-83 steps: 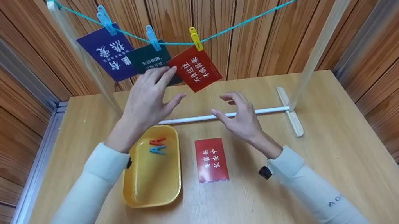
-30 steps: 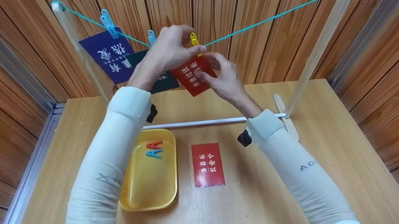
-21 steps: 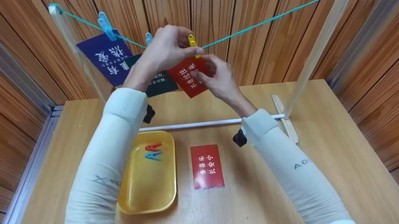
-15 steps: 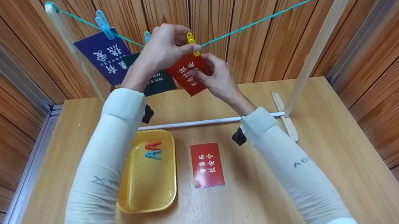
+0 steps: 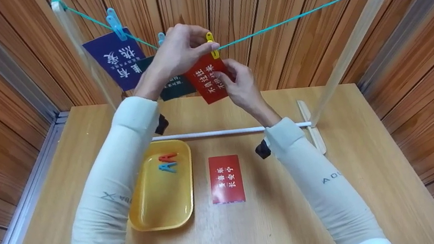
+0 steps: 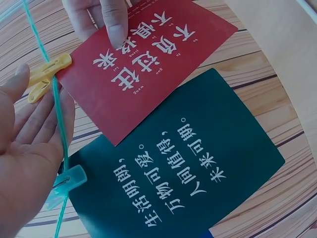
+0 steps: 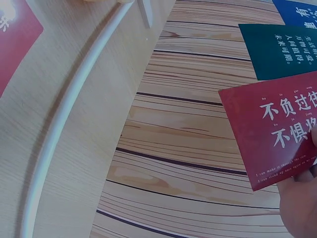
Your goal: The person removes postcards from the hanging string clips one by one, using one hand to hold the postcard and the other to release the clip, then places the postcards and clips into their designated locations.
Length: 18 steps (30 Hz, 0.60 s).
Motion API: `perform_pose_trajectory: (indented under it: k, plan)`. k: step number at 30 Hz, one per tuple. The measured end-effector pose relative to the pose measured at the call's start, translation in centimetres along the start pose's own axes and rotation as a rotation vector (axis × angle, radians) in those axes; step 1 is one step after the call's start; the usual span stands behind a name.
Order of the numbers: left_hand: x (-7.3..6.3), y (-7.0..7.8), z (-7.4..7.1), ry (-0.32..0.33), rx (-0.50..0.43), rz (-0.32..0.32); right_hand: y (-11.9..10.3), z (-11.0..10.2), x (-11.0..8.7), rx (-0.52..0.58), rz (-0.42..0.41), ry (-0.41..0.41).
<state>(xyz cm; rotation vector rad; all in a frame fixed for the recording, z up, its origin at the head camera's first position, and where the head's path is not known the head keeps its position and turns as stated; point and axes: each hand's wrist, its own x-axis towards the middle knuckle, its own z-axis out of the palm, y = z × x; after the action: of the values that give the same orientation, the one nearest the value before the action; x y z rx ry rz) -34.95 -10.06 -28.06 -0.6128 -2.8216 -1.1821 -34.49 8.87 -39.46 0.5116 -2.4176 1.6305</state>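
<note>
My left hand (image 5: 177,51) is up at the cord, its thumb and fingers pinching a yellow clothespin (image 6: 49,69). That clothespin bites the corner of a red card (image 5: 206,82) with white characters, at the cord. The right hand (image 5: 242,86) holds the card's right edge, thumb in front and fingers behind. Just left of it hangs a dark green card (image 6: 198,148), clipped by a light blue clothespin (image 6: 67,181) and partly hidden by the left hand in the head view. Further left a blue card (image 5: 115,62) hangs from another light blue clothespin (image 5: 115,24).
The teal cord (image 5: 296,17) runs between two wooden posts, with a white rod (image 5: 227,131) low between them. A yellow tray (image 5: 163,207) holds a red clothespin (image 5: 168,158) and a blue clothespin (image 5: 168,167). Another red card (image 5: 226,181) lies on the table beside the tray.
Both hands have risen from below the cord: the left from before the green card to the yellow clothespin, the right onto the hanging red card. Over the last half second they barely move.
</note>
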Motion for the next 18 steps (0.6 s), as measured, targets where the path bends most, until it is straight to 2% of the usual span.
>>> perform_pose_trajectory:
  k: [9, 14, 18]
  plan:
    - [-0.2, -0.1, 0.6, 0.044, 0.012, 0.055, 0.1, 0.2, -0.3, 0.066, 0.001, -0.009]
    - [-0.3, 0.0, 0.9, 0.045, 0.011, 0.056, 0.1, 0.2, -0.7, 0.082, 0.000, -0.020]
    - [-0.2, 0.3, 1.1, 0.072, 0.042, 0.077, -0.1, 0.1, -0.9, 0.084, -0.007, -0.021]
